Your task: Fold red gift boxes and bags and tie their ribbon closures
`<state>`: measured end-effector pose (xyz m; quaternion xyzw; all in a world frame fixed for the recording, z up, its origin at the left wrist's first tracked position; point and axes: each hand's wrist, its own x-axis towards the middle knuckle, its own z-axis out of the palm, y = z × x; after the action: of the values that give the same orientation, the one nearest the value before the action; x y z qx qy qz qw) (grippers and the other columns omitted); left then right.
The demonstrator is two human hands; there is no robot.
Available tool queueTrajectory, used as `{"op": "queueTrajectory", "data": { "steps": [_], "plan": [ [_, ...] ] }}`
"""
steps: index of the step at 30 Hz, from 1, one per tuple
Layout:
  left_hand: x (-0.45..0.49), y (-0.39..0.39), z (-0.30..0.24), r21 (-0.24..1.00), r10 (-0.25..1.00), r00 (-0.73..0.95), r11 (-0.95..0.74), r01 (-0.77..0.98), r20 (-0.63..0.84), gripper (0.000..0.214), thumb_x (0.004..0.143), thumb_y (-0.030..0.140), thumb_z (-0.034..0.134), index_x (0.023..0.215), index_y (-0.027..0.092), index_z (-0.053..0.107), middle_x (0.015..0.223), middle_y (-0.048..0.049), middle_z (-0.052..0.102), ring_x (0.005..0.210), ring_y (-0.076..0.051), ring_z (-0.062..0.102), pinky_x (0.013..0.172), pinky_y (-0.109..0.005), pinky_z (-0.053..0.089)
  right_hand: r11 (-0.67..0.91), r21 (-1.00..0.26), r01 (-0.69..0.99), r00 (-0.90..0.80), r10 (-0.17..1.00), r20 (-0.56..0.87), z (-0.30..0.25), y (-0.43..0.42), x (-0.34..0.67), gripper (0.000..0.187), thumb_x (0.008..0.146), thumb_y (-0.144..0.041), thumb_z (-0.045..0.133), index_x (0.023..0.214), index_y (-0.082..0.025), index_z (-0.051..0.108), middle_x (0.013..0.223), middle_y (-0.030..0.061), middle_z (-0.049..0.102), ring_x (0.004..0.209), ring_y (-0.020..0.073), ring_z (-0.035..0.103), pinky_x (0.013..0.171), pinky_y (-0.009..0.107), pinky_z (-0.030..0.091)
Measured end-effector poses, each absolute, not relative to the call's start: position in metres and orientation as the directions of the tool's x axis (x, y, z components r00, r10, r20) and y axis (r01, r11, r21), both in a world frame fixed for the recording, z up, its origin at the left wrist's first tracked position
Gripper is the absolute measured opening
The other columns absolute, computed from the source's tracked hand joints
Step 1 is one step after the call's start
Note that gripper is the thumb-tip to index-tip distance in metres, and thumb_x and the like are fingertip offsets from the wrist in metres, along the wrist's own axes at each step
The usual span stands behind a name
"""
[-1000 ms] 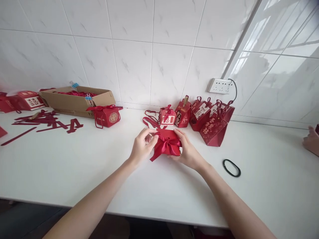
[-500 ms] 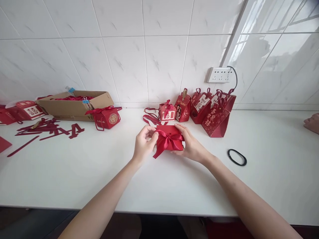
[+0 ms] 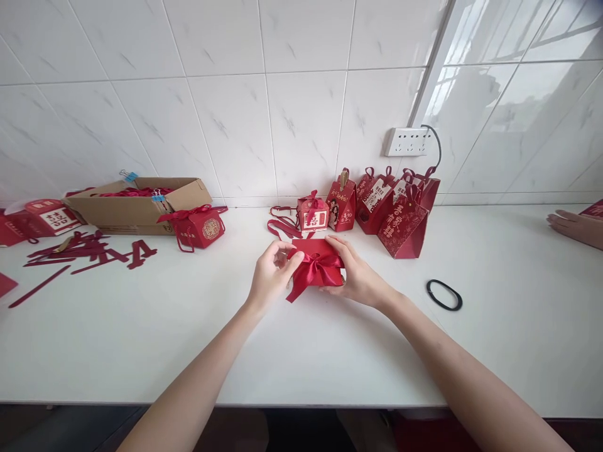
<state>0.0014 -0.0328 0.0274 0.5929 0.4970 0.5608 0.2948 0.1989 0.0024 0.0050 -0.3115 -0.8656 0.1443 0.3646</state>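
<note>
A small red gift box sits near the middle of the white table, its top facing me. Across it lies a shiny red ribbon bow, with one tail hanging down the front to the left. My left hand is closed at the left side of the box, thumb and fingers at the ribbon's edge. From the right, my right hand grips the box, fingers along its far edge and thumb low on the near side. The box's underside and some of my fingertips are hidden.
Behind stand a small red box and several red gift bags. Leftward are a bow-tied box, a cardboard carton and loose ribbons. A black ring lies right; another person's hand rests far right.
The view has shifted slightly. My hands keep nearly the same hold on the box. At the far right, the other person's hand has come further into view, with a red item beside it.
</note>
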Motion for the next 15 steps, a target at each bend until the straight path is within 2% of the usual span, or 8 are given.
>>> {"op": "queueTrajectory", "data": {
  "steps": [5, 12, 15],
  "plan": [
    [0.0020, -0.0314, 0.0280, 0.875, 0.885, -0.131, -0.402, 0.271, 0.447, 0.016, 0.076, 0.033, 0.062, 0.077, 0.018, 0.057, 0.074, -0.0006, 0.060, 0.067, -0.012, 0.056, 0.061, -0.023, 0.045, 0.755, -0.490, 0.435, -0.538, 0.655, 0.531, 0.0037, 0.0037, 0.1997, 0.093, 0.068, -0.032, 0.074, 0.141, -0.026, 0.017, 0.142, 0.0166, 0.026, 0.128, 0.0326, 0.039, 0.101, 0.050, 0.041],
    [0.0020, -0.0333, 0.0314, 0.885, 0.870, -0.167, -0.446, 0.136, 0.464, 0.015, 0.069, 0.028, 0.069, 0.073, 0.017, 0.059, 0.079, -0.0041, 0.066, 0.077, -0.015, 0.064, 0.073, -0.027, 0.051, 0.760, -0.484, 0.433, -0.540, 0.649, 0.536, 0.0025, 0.0052, 0.1993, 0.095, 0.068, -0.033, 0.074, 0.142, -0.027, 0.015, 0.142, 0.0160, 0.026, 0.129, 0.0333, 0.038, 0.103, 0.050, 0.039],
    [0.0033, -0.0359, 0.0319, 0.870, 0.849, -0.192, -0.472, 0.141, 0.492, 0.014, 0.069, 0.027, 0.070, 0.072, 0.017, 0.060, 0.080, -0.0049, 0.068, 0.077, -0.016, 0.065, 0.073, -0.028, 0.053, 0.760, -0.485, 0.432, -0.540, 0.649, 0.536, 0.0027, 0.0051, 0.1993, 0.095, 0.067, -0.032, 0.075, 0.142, -0.028, 0.015, 0.142, 0.0159, 0.027, 0.129, 0.0333, 0.038, 0.102, 0.050, 0.040]
  ]
}}
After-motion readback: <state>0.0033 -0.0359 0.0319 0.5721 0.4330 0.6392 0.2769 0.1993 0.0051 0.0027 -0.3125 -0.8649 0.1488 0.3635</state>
